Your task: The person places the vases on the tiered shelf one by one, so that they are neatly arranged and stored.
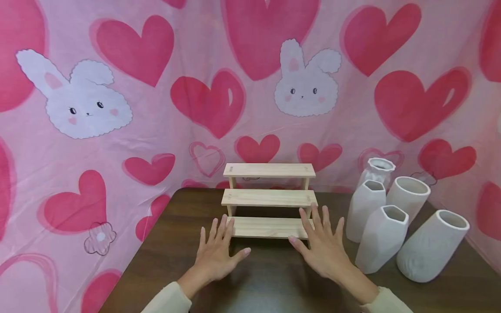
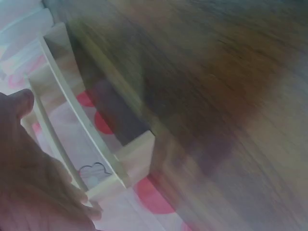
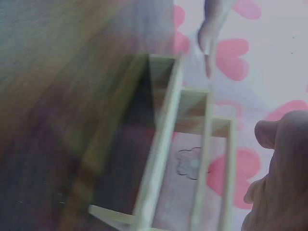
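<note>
Right now my left hand (image 1: 217, 251) lies spread on the dark table (image 1: 164, 256), fingers straight and wide, holding nothing, its fingertips just at the left end of the wooden step shelf (image 1: 269, 198). Likewise my right hand (image 1: 323, 248) is flat and spread, empty, its fingers reaching the lowest step's right end. Beyond the shelf's right side stand five white vases (image 1: 395, 221) in a cluster. Behind everything hangs a pink cloth (image 1: 156, 108) with hearts and rabbits.
</note>
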Demonstrator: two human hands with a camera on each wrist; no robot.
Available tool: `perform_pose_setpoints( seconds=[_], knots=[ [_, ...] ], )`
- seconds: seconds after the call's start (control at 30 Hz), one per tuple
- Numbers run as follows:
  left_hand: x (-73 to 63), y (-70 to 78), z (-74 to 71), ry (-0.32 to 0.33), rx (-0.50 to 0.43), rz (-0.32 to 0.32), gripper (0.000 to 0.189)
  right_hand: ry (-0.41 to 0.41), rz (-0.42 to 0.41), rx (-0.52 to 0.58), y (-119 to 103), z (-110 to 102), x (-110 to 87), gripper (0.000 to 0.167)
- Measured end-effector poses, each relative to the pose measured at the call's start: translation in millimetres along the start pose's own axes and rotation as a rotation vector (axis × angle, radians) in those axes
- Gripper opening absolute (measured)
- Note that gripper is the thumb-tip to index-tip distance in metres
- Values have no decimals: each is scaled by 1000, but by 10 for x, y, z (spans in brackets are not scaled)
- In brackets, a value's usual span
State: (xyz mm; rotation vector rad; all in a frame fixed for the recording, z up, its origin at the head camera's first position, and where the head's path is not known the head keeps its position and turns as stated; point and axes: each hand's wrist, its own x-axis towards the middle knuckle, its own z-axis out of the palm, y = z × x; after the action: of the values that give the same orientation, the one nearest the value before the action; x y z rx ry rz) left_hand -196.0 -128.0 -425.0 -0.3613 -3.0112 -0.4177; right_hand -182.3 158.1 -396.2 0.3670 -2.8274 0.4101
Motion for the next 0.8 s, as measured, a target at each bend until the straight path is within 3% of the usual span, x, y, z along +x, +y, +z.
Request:
perform_pose_setpoints(
  seconds=[0.17, 0.43, 0.63, 0.8],
  knots=[
    [0, -99, -26, 31, -39, -19, 99, 41, -26, 3, -25, -226, 21, 82],
    [59, -179, -83, 91, -180, -90, 93, 296, -48, 110, 103, -601, 77, 83],
    [122, -193, -154, 140, -263, -133, 85, 413, -11, 167, 270, -900, 23, 79],
    [114, -214, -152, 147, -290, -141, 84, 474, -11, 167, 440, -988, -33, 72]
  ],
)
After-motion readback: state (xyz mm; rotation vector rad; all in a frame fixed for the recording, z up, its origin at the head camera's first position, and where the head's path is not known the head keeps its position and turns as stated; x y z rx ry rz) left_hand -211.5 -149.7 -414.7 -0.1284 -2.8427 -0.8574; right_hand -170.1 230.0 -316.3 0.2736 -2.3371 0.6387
